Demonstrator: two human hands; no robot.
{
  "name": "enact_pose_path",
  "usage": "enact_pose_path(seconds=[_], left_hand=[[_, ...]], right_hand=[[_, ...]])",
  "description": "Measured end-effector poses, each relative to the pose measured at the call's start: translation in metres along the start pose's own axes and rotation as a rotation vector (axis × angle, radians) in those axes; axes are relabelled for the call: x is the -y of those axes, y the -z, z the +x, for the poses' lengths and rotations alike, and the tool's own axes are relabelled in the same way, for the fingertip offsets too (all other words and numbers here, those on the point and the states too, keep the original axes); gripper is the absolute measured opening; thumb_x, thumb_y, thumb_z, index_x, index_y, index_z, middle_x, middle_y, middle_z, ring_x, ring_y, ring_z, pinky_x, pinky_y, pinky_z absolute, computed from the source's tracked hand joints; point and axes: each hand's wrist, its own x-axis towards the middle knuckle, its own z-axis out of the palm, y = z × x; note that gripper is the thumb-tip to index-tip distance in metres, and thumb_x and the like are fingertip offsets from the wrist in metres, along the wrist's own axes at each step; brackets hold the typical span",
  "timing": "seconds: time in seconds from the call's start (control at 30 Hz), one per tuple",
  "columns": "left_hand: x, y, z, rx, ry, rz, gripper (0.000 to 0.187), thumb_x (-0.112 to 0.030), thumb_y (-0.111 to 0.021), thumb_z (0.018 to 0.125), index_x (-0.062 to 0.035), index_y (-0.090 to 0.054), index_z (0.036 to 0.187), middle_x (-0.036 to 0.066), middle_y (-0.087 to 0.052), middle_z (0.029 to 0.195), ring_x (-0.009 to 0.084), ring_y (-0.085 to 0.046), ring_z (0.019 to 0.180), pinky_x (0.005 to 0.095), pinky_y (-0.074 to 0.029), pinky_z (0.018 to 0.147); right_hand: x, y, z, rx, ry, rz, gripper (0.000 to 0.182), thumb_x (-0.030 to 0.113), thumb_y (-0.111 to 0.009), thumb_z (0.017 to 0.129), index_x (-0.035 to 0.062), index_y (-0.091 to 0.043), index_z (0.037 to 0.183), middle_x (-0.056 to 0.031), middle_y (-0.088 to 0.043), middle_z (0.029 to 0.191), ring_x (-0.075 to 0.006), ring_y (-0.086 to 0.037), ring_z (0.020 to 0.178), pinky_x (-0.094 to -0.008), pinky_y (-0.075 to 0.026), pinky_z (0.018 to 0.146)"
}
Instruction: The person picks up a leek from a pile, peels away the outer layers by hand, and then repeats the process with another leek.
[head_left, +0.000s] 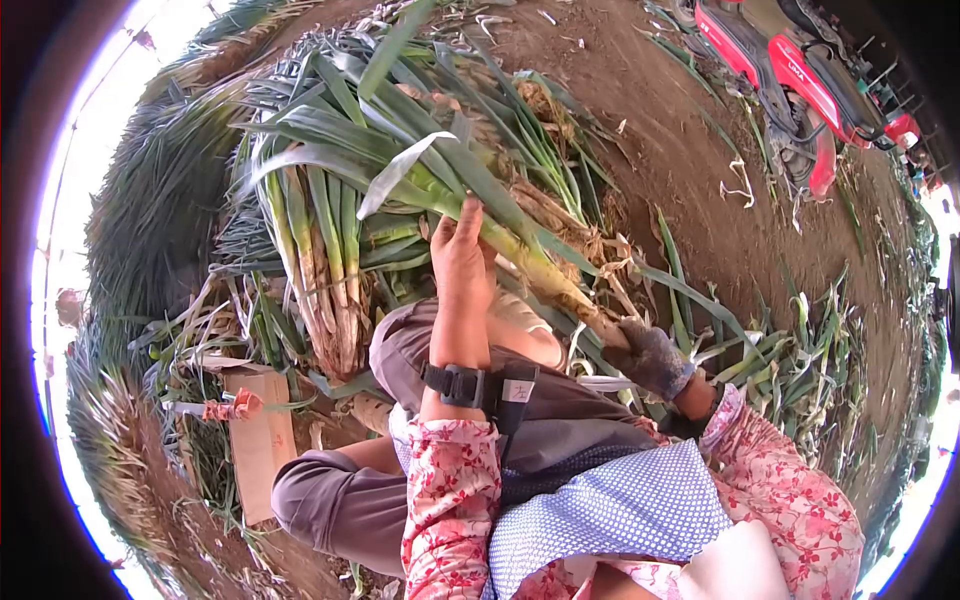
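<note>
A long leek (545,272) lies slantwise across my lap, its green leaves toward the upper left and its pale root end toward the lower right. My left hand (463,255) is bare and closed around the stalk where the leaves begin, thumb up. At the root end, my right hand (652,358), in a dirty grey glove, grips the stalk; its fingertips are partly hidden. Just beyond my left hand lies a big pile of leeks (330,130). A clump of leeks with brown, dry outer skins (335,300) rests left of my knee.
A cardboard box (262,440) stands by my left knee, with an orange-handled tool (235,405) next to it. Stripped leaves (790,350) litter the soil on the right. Red machines (800,80) are at the upper right. More leeks (150,200) are heaped along the left.
</note>
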Motion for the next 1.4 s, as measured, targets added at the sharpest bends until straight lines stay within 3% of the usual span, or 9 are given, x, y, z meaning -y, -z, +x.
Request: enact_pose_path(seconds=[0.2, 0.53, 0.7, 0.83, 0.9, 1.03, 1.2, 1.27, 1.4], left_hand=[[0.004, -0.003, -0.005, 0.113, -0.014, -0.057, 0.03, -0.016, -0.056, 0.086, 0.0005, -0.05, 0.11, 0.008, -0.057, 0.105, 0.0192, -0.057, 0.092, 0.0338, -0.047, 0.08], [0.0, 0.001, -0.008, 0.01, -0.043, -0.052, 0.023, -0.013, -0.051, 0.088, 0.0014, -0.049, 0.106, 0.008, -0.058, 0.093, 0.0211, -0.058, 0.085, 0.0343, -0.049, 0.075], [0.005, 0.016, 0.006, -0.151, -0.119, -0.114, 0.022, -0.007, -0.051, 0.086, 0.0028, -0.047, 0.105, 0.013, -0.059, 0.086, 0.0239, -0.06, 0.076, 0.0358, -0.052, 0.067], [-0.026, 0.007, 0.005, -0.287, -0.219, -0.112, 0.009, -0.009, -0.05, 0.088, -0.0015, -0.051, 0.093, 0.01, -0.057, 0.083, 0.0199, -0.057, 0.068, 0.0313, -0.049, 0.06], [-0.024, 0.026, 0.019, -0.161, -0.255, -0.265, 0.009, -0.011, -0.048, 0.09, -0.0028, -0.049, 0.092, 0.007, -0.056, 0.084, 0.017, -0.053, 0.068, 0.0293, -0.046, 0.061], [-0.011, 0.014, 0.013, -0.13, -0.217, -0.245, 0.01, -0.01, -0.051, 0.088, -0.0032, -0.049, 0.094, 0.006, -0.054, 0.08, 0.0177, -0.053, 0.07, 0.0299, -0.045, 0.063], [-0.004, 0.01, 0.011, 0.008, -0.242, -0.291, 0.012, -0.011, -0.053, 0.086, -0.0047, -0.05, 0.096, 0.006, -0.054, 0.083, 0.0173, -0.052, 0.072, 0.0312, -0.045, 0.066], [-0.005, 0.01, 0.006, 0.064, -0.245, -0.305, 0.013, -0.01, -0.054, 0.085, -0.0054, -0.05, 0.096, 0.005, -0.053, 0.083, 0.0171, -0.052, 0.073, 0.0312, -0.044, 0.068], [-0.006, 0.023, 0.007, 0.107, -0.261, -0.306, 0.014, -0.01, -0.055, 0.084, -0.0062, -0.049, 0.096, 0.004, -0.053, 0.084, 0.0174, -0.051, 0.075, 0.0321, -0.044, 0.069]], right_hand=[[0.018, 0.0, 0.051, -0.252, 0.414, -0.142, 0.047, 0.04, -0.056, 0.082, 0.0018, -0.052, 0.108, -0.0188, -0.061, 0.091, -0.0318, -0.059, 0.086, -0.0373, -0.046, 0.074], [0.075, -0.022, 0.121, -0.032, 0.21, 0.484, 0.038, 0.035, -0.058, 0.081, 0.0045, -0.059, 0.104, -0.0127, -0.062, 0.081, -0.0203, -0.058, 0.068, -0.0311, -0.046, 0.065], [0.029, 0.002, 0.075, -0.194, 0.325, -0.091, 0.022, 0.026, -0.062, 0.077, 0.0043, -0.061, 0.082, -0.0101, -0.059, 0.067, -0.0153, -0.053, 0.057, -0.0321, -0.044, 0.054], [-0.087, 0.036, 0.008, 0.0, -0.012, -0.629, 0.019, 0.025, -0.057, 0.073, 0.0075, -0.057, 0.078, -0.0159, -0.06, 0.072, -0.0339, -0.06, 0.069, -0.0421, -0.047, 0.061], [-0.162, 0.065, -0.037, 0.326, -0.456, -0.758, 0.045, 0.031, -0.054, 0.076, 0.0147, -0.05, 0.118, -0.0228, -0.059, 0.09, -0.0364, -0.059, 0.085, -0.0426, -0.046, 0.077], [-0.209, 0.102, -0.08, 0.028, -0.631, -0.883, 0.056, 0.04, -0.055, 0.076, 0.0042, -0.048, 0.118, -0.0232, -0.056, 0.107, -0.0375, -0.053, 0.1, -0.0404, -0.04, 0.088], [-0.049, 0.08, 0.014, -0.191, -0.272, -0.2, 0.038, 0.031, -0.049, 0.085, 0.0006, -0.056, 0.106, -0.0147, -0.061, 0.098, -0.0225, -0.059, 0.082, -0.0319, -0.046, 0.078], [-0.061, 0.043, 0.06, 0.041, -0.162, 1.204, 0.032, 0.008, -0.038, 0.091, 0.0034, -0.045, 0.121, -0.0067, -0.057, 0.102, -0.0148, -0.057, 0.082, -0.0265, -0.05, 0.075], [-0.018, -0.027, 0.129, -0.144, 0.329, -0.12, 0.026, 0.022, -0.045, 0.088, 0.0021, -0.051, 0.104, -0.0201, -0.059, 0.085, -0.0313, -0.058, 0.073, -0.0375, -0.047, 0.065]])
